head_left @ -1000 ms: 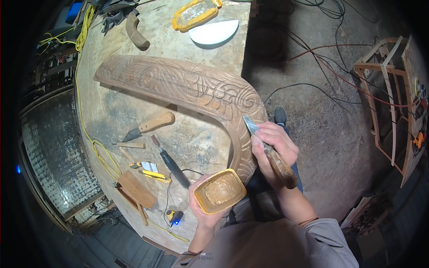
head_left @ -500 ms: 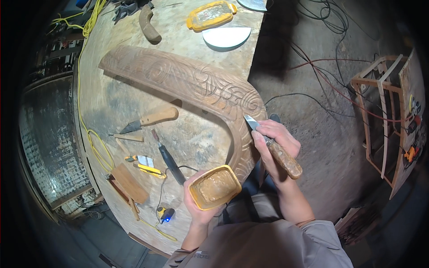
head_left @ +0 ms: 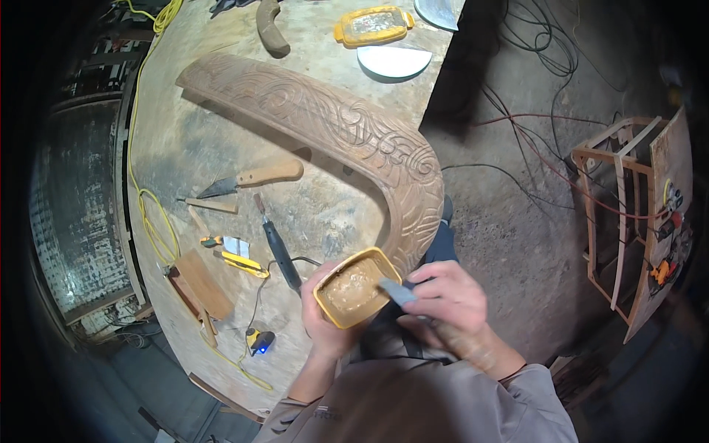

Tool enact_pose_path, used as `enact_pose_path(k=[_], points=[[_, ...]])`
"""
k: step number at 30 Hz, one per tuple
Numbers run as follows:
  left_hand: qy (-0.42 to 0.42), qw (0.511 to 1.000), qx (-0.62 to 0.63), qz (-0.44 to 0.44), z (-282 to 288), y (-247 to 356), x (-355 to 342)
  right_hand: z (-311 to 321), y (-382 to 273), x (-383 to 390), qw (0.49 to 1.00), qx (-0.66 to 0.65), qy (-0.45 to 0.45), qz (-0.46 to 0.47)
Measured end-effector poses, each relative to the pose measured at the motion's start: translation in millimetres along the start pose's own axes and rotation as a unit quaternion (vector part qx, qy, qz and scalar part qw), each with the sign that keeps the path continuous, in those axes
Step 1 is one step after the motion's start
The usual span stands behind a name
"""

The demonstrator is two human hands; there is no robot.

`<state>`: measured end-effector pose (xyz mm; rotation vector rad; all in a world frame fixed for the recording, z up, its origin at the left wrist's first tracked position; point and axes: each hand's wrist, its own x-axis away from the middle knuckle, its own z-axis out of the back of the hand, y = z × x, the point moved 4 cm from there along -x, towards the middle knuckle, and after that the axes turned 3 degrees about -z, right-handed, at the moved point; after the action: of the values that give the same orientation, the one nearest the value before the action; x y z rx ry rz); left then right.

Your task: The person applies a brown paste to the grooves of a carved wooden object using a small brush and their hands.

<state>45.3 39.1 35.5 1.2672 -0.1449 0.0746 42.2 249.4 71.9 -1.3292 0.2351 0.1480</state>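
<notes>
My left hand is wrapped round a small yellow rectangular tub with brown paste inside. My right hand, slightly blurred, grips a putty knife. Its blade tip reaches over the tub's right rim; whether it touches the paste I cannot tell. Just beyond both hands lies a curved brown wooden piece carved with scrolls, its bent end close to the tub. Left of the tub, a dark-handled tool with a cord rests on the table.
On the worktable lie a wooden-handled knife, a yellow utility knife, a wooden hand plane and a small yellow-black device. A yellow tray and a white half-round piece sit farther off. A wooden frame stands right; cables cross the floor.
My right hand has brought the putty knife from the carved wood's bend down and left to the tub. The tub has risen slightly in view and tilted a little. The view has shifted somewhat.
</notes>
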Motion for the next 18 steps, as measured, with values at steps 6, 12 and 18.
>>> enact_pose_path(k=[6,12,18], points=[[0.085,0.986,-0.052,-0.132,33,8,-17,15,1,14,0.97,-0.166,-0.021,-0.178],[0.089,0.996,-0.001,-0.011,40,-9,2,4,78,-13,0.97,-0.014,0.161,-0.181],[-0.056,0.997,0.038,-0.048,33,-19,18,-8,97,-25,0.987,0.008,0.129,-0.093]])
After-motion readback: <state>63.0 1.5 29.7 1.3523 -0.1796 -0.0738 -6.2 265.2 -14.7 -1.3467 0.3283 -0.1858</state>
